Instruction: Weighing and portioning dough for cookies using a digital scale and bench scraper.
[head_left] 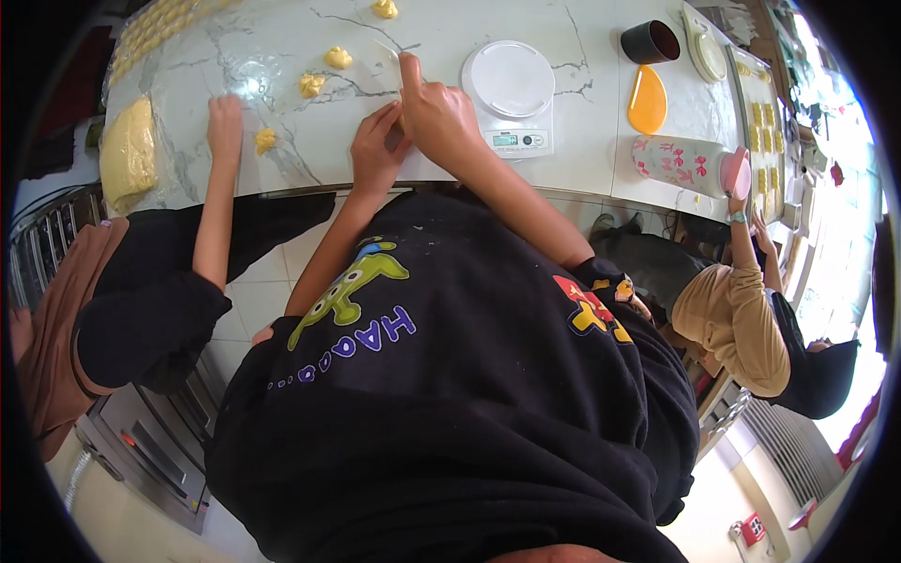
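Over the near edge of the marble-patterned table, my two hands come together. My left hand [377, 150] has its fingers curled close to my right palm, around a small yellowish bit, likely dough, mostly hidden by the fingers. My right hand [439, 117] is closed, with one digit stretched forward. A thin pale strip [386, 49] shows just beyond that digit; I cannot tell what it belongs to. Small yellow dough pieces [312, 85] lie scattered to the left of my hands. A white digital kitchen scale [519, 142] with a round plate [511, 80] stands right of my right hand.
At the left, a co-worker's hand [225, 131] rests on the table by a large plastic-wrapped dough block [129, 155]. Rightward are a dark cup [650, 42], an orange scraper [648, 98], a pink-lidded bottle [680, 161], a tray [751, 70] and another person [737, 319].
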Tool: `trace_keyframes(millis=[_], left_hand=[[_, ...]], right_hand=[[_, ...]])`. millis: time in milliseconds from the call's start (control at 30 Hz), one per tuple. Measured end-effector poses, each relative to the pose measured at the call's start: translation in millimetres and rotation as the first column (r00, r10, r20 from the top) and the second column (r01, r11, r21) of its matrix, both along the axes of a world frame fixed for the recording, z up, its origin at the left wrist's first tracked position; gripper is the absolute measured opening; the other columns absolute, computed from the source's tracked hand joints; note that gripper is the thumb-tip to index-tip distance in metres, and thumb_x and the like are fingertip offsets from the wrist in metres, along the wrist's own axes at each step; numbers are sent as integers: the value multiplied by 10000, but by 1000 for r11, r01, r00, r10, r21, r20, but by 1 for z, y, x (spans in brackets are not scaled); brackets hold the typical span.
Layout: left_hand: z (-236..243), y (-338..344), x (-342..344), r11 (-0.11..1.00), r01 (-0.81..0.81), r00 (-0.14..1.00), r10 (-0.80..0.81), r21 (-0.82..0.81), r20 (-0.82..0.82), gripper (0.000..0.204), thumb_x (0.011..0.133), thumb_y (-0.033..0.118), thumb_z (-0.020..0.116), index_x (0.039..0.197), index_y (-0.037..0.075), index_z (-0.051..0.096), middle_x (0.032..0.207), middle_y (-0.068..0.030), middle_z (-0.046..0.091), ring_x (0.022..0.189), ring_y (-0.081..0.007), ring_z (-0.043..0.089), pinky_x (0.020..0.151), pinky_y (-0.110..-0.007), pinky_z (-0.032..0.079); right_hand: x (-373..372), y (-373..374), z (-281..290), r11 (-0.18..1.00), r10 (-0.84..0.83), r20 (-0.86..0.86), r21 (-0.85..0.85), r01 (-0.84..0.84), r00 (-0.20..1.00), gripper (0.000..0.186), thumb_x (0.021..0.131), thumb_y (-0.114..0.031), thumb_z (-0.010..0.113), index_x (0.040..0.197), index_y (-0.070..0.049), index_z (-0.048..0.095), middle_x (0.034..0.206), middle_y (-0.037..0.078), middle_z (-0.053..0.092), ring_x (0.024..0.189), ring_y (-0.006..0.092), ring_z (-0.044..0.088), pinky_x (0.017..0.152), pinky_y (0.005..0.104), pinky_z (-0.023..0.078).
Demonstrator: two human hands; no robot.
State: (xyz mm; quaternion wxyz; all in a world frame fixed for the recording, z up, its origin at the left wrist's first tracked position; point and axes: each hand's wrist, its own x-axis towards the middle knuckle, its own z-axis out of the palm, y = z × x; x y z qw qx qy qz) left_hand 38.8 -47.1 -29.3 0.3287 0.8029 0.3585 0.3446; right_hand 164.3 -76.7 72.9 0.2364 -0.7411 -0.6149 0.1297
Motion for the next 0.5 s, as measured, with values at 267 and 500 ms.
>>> trace_keyframes(millis=[267,500], left_hand=[[-2,-1,1,1000,-14,1000,14,23,4,464,677,87,757,1120,92,619,1119,-87,606,961,-266,596,827,-358,493],[5,7,-5,995,94,994,-92,24,-64,498,654,105,780,1124,80,615,1123,-88,608,991,-276,588,843,-352,493]], right_hand=[[5,31,-2,985,55,88,-166,-40,995,401,722,-25,568,1060,35,362,649,221,604,606,412,622,542,463,507],[11,35,-11,989,26,39,-148,-20,999,379,747,-36,560,1063,44,365,687,250,604,644,437,615,570,486,500]])
